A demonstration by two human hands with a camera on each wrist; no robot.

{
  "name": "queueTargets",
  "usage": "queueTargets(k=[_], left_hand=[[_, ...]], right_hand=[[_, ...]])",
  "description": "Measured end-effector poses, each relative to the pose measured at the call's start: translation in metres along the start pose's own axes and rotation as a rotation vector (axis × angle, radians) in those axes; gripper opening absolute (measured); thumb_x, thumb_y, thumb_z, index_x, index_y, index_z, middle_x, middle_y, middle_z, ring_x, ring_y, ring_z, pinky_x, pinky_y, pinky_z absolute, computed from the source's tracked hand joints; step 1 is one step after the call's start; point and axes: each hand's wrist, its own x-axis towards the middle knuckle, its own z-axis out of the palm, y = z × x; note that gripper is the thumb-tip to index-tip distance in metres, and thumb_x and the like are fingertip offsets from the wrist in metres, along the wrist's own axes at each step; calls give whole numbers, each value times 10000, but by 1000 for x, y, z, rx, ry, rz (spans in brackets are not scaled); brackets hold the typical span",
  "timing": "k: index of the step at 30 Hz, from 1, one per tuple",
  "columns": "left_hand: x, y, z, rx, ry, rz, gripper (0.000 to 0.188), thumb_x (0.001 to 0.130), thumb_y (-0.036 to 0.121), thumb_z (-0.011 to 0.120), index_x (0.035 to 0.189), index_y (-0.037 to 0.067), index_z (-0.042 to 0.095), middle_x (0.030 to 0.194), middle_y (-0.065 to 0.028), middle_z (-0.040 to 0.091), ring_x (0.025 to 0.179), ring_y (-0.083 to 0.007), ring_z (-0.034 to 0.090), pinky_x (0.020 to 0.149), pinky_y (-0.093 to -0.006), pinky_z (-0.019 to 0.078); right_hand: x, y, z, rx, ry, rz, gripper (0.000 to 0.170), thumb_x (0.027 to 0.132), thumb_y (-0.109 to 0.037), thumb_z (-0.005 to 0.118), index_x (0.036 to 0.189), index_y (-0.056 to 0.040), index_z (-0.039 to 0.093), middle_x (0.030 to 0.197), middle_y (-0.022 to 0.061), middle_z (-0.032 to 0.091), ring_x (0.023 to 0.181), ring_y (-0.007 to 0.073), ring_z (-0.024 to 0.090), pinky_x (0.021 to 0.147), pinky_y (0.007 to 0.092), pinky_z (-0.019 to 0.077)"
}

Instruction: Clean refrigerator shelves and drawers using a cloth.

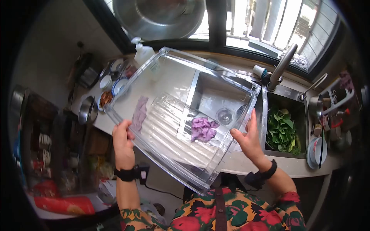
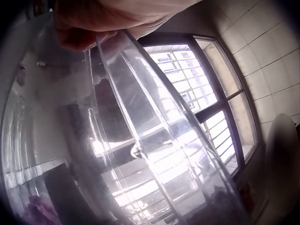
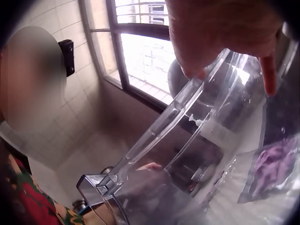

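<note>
Both hands hold a large clear plastic drawer (image 1: 162, 159), tilted over the counter and sink. My left hand (image 1: 124, 140) grips its near left rim, with the fingers curled over the edge. On the opposite side, my right hand (image 1: 249, 140) holds the rim between thumb and fingers; in the right wrist view this hand (image 3: 225, 35) wraps over the edge. A crumpled purple cloth (image 1: 204, 129) lies within the drawer's outline, above its ribbed bottom. A paler purple patch (image 1: 139, 113) shows near the left wall.
The steel sink (image 1: 217, 94) is partly behind the drawer. Leafy greens (image 1: 283, 131) fill the right basin, below a faucet (image 1: 283, 67). A pump bottle (image 1: 142, 52) stands by the window. Bowls (image 1: 106, 82) and a steel pan (image 1: 88, 109) crowd the left; stacked dishes (image 1: 317, 152) sit right.
</note>
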Motion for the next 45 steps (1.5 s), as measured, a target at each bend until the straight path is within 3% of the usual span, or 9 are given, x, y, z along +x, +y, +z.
queueTargets(k=[2,4,6,16,24,27,32,40,45], left_hand=[[0,-17,-12,187,-177,565,128,695,135,572,738,71,469,548,19,362,440,-73,336,382,-197,223],[23,-8,-12,12,18,-46,146,678,122,589,741,58,474,546,21,374,413,-71,336,353,-210,220],[32,-9,-12,-31,28,-49,159,667,108,601,742,51,473,546,21,381,400,-69,332,343,-215,223],[48,-20,-9,-169,54,-5,243,663,117,655,769,35,452,539,35,398,364,-51,311,318,-204,229],[49,-25,-10,-222,63,-14,403,615,126,669,888,-37,422,687,-66,495,520,-98,448,428,-230,364],[51,-27,-9,-157,80,-1,429,618,141,665,912,-54,422,748,-75,494,648,-107,455,586,-225,386],[43,-20,-10,-216,76,-25,394,633,118,655,908,-39,420,721,-55,480,544,-75,429,459,-208,350],[40,-17,-10,-253,65,-57,324,679,100,643,881,20,403,639,-5,451,385,-31,326,319,-190,221],[37,-19,-11,-179,60,-20,294,688,156,647,853,48,429,608,22,429,373,-32,307,324,-181,212]], right_hand=[[5,-3,-25,-178,-29,-38,821,687,-157,655,1283,91,148,1154,264,453,991,241,534,620,266,501],[15,-46,-49,-794,-272,0,557,703,-174,639,1162,51,417,849,170,611,714,209,621,566,267,485],[33,-75,-52,-850,-346,-435,305,716,-165,622,969,-6,561,641,89,599,510,210,581,493,281,450],[129,-180,179,-1188,-1151,-973,279,762,-186,568,1001,-43,567,814,161,606,764,294,581,673,379,452],[141,2,217,-1733,-1751,-292,615,605,-512,663,965,-26,553,936,149,593,890,305,564,760,369,443],[121,41,184,-1668,-1762,-28,780,550,-427,718,1124,3,413,889,194,595,858,318,575,716,379,454],[112,62,182,-1275,-1614,-544,224,700,-149,546,886,-41,480,590,132,551,624,345,565,547,417,441],[105,131,259,-934,-1221,-1143,440,759,-233,522,1190,-209,431,1314,147,290,1176,340,329,871,415,388],[131,126,274,-1103,-939,-1002,392,775,-267,501,1150,-168,448,1206,172,357,1120,314,377,845,408,374]])
